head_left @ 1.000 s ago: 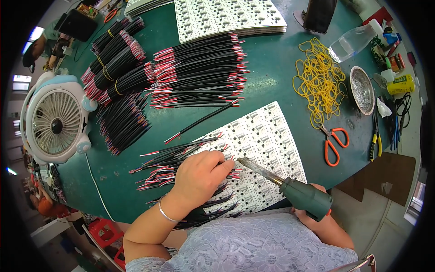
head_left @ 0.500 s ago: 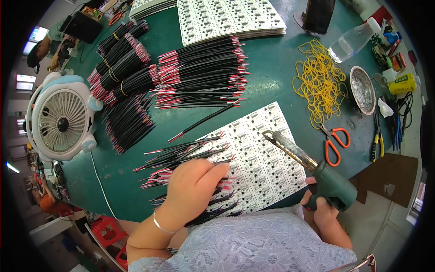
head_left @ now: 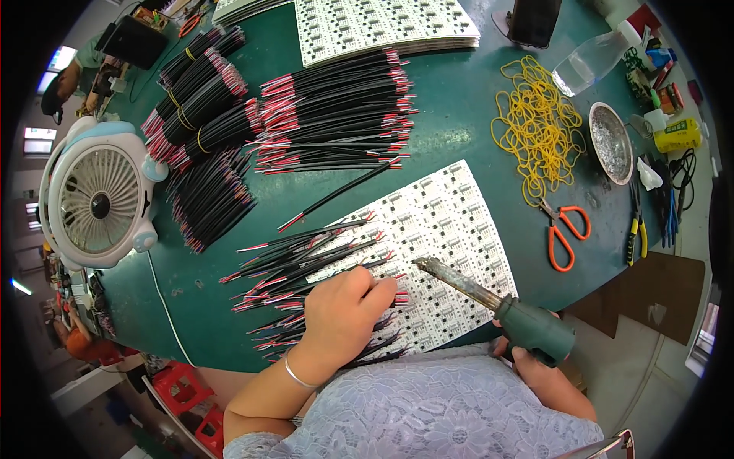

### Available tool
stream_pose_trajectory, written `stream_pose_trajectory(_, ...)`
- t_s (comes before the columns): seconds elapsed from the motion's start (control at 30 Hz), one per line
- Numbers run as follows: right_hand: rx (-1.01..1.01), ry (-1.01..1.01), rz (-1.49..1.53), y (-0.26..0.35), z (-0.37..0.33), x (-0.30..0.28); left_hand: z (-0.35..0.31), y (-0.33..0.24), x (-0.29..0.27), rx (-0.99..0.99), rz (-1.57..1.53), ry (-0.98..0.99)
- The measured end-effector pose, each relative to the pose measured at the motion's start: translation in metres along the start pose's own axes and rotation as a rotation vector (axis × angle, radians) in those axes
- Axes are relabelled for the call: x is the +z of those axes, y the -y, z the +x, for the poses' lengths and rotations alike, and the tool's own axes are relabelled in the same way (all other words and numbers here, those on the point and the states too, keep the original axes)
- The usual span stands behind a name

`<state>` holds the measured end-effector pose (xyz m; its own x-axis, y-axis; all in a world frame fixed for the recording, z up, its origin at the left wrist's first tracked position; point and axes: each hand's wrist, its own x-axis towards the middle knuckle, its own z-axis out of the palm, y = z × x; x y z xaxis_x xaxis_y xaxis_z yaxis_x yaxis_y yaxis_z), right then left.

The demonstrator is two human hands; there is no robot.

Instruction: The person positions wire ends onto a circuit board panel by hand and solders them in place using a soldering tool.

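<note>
My left hand (head_left: 344,314) is closed over short black cables (head_left: 302,268) with stripped red and white ends, pinching at the board sheet's left part. Red and white wire ends stick out just past its fingers. Under them lies a white circuit board sheet (head_left: 451,222) with rows of small black parts. Several cables rest across its left side. My right hand (head_left: 527,363) is wrapped round the handle of a dark green soldering iron (head_left: 535,329). The iron's metal tip hangs over the sheet, to the right of my left hand's fingertips and apart from them.
Behind lie a cable pile (head_left: 329,115), banded cable bundles (head_left: 195,99) and a stack of board sheets (head_left: 390,30). A fan (head_left: 99,203) stands left. To the right are yellow rubber bands (head_left: 535,130), orange-handled scissors (head_left: 562,233), a metal bowl (head_left: 612,145) and a bottle (head_left: 596,61).
The soldering iron has moved left and down, its tip closer to my left hand. My left hand has shifted slightly right, still closed on the cable.
</note>
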<state>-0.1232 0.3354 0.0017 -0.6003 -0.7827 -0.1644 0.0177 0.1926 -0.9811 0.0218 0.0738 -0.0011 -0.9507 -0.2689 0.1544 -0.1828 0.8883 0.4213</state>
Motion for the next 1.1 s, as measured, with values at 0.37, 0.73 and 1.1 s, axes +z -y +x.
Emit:
stream_pose_trajectory(0.37,-0.233,0.147,-0.397,0.001,0.008,-0.001,0.002,-0.001,0.001,0.057,-0.017,-0.082)
stream_pose_trajectory(0.73,-0.174,0.124,-0.360,0.007,0.012,0.003,0.004,-0.002,0.000,0.068,0.011,-0.034)
stream_pose_trajectory(1.1,-0.306,0.162,-0.462,0.006,0.014,-0.002,0.009,-0.002,-0.005,0.071,0.033,-0.002)
